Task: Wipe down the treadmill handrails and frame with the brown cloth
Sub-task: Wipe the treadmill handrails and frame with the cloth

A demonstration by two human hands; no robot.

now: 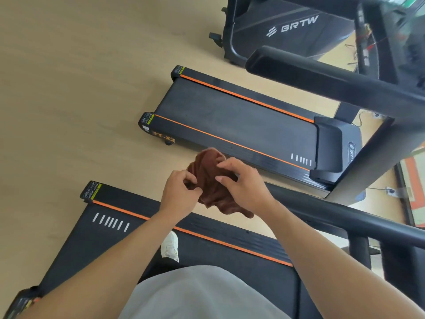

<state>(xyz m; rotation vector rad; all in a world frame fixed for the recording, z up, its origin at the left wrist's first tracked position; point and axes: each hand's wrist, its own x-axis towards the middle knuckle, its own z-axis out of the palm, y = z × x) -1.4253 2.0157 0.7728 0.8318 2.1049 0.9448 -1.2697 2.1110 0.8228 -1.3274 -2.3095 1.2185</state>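
A crumpled brown cloth (212, 180) hangs in the air between my hands, above the gap between two treadmills. My left hand (178, 194) pinches its left side with curled fingers. My right hand (243, 180) grips its right side, fingers curled over the top. The near treadmill's black handrail (345, 217) runs to the right of my hands, apart from the cloth. I stand on this treadmill's belt (218, 254), edged by an orange stripe. A second treadmill (241, 125) lies beyond, with its own handrail (322, 79) at upper right.
My white shoe (170, 247) rests on the near belt. A folded BRTW treadmill (287, 28) stands at the top right. Cables and a socket (391, 192) lie on the floor at right. Pale wooden floor (80, 88) fills the left side.
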